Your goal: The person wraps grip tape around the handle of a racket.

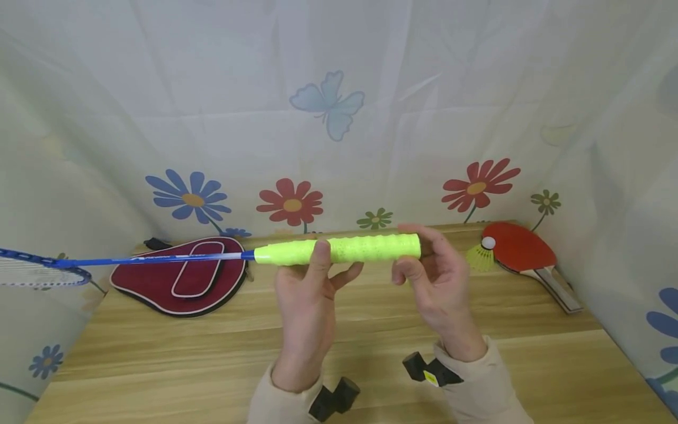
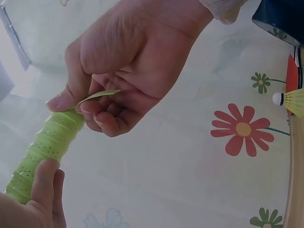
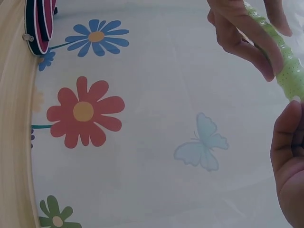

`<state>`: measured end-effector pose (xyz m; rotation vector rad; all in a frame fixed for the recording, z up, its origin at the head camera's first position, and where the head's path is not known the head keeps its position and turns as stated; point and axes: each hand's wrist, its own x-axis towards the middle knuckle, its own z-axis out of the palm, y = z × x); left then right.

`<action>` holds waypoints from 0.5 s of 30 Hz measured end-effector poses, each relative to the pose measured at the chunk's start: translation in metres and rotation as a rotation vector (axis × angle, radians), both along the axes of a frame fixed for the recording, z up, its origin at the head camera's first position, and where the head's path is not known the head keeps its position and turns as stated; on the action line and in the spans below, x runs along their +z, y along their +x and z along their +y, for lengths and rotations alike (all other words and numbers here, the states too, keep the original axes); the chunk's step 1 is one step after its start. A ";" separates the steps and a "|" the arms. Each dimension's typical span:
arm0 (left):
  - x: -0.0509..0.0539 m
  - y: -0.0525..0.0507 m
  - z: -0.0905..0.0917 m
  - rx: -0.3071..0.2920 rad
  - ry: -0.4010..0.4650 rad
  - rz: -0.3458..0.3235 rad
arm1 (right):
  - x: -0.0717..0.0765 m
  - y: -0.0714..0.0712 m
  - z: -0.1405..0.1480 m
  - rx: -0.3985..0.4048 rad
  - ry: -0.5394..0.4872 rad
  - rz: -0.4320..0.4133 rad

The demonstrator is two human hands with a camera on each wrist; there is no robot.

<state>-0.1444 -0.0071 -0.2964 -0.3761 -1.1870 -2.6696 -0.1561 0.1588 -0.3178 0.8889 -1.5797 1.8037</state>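
A badminton racket (image 1: 175, 258) with a blue shaft lies level across the head view, its strung head partly cut off at the left edge. Its ridged, perforated neon yellow-green grip (image 1: 376, 248) is held from below by my left hand (image 1: 304, 306), thumb across the front. My right hand (image 1: 445, 288) is at the butt end, thumb and fingers curled about it. In the left wrist view, the right thumb presses on that end, and a thin loose flap (image 2: 103, 93) of the same colour sticks out towards the palm.
On the wooden table (image 1: 371, 324), a dark red paddle case (image 1: 153, 288) lies at back left. A red table tennis paddle (image 1: 521, 247) and a yellow shuttlecock (image 1: 481, 258) are at back right. A flower-printed curtain (image 1: 339, 165) closes off the back and sides.
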 end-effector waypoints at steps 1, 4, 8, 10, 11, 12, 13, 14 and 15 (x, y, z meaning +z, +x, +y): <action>0.001 0.001 0.000 -0.010 -0.001 0.001 | 0.000 0.000 0.000 -0.011 0.001 -0.008; 0.002 0.002 -0.001 -0.033 -0.009 0.006 | 0.000 0.000 0.001 -0.029 -0.003 -0.035; 0.003 0.003 -0.001 -0.019 -0.018 0.008 | 0.000 0.000 0.003 0.005 0.007 -0.058; 0.003 0.002 -0.001 -0.006 -0.010 0.007 | 0.000 0.000 0.003 0.019 0.022 -0.057; 0.002 0.002 -0.001 -0.004 -0.007 0.005 | 0.000 -0.001 0.003 0.025 0.024 -0.053; 0.002 0.002 -0.001 -0.001 -0.003 0.001 | 0.000 -0.001 0.003 0.026 0.024 -0.050; 0.001 0.001 -0.001 -0.001 0.005 -0.003 | -0.001 -0.001 0.003 0.026 0.020 -0.047; 0.001 0.001 0.000 -0.002 0.010 -0.008 | -0.001 -0.001 0.003 0.023 0.011 -0.042; 0.000 0.000 0.000 -0.005 0.011 -0.013 | -0.001 -0.002 0.003 0.021 -0.001 -0.039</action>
